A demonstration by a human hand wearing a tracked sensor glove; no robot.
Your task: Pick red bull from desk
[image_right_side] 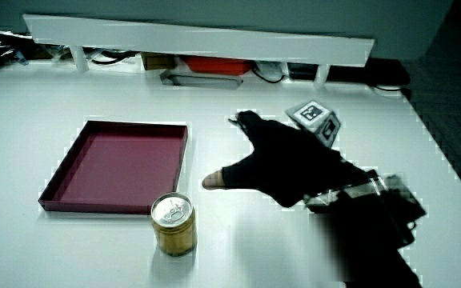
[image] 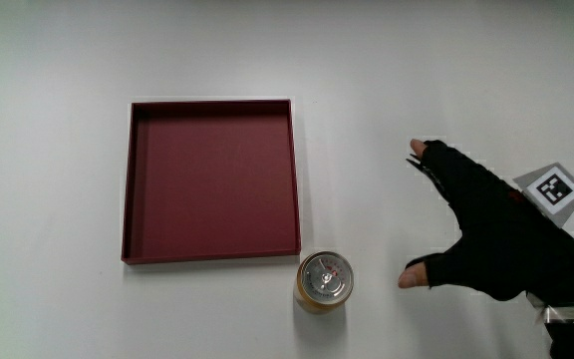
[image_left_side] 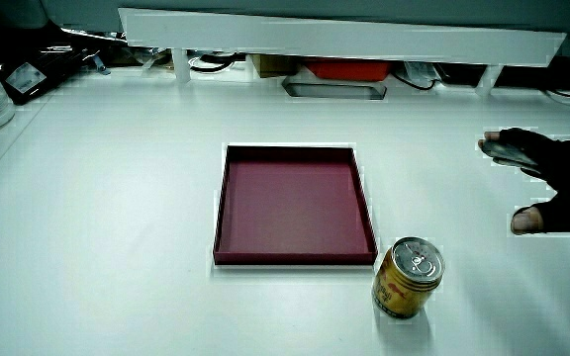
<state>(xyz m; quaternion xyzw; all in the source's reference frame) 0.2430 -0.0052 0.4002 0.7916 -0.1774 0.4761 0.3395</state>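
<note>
A white table point(image: 267, 45) fills the main view, evenly lit, with soft glare on its surface. In both side views a low white partition point(image_left_side: 344, 42) point(image_right_side: 198, 38) on short legs lines its edge. Under it lie cables, a red object point(image_left_side: 342, 69) and a grey tray point(image_left_side: 332, 89).

Main view overhead; side views, perhaps closer, share the tray point(image: 212, 179).

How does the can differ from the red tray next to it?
The can is gold, round and upright; the tray is dark red, square, low and flat. The can is sealed by its lid, the tray open-topped and holding nothing. The tray covers far more table. Both rest on the white table, untouched.
</note>
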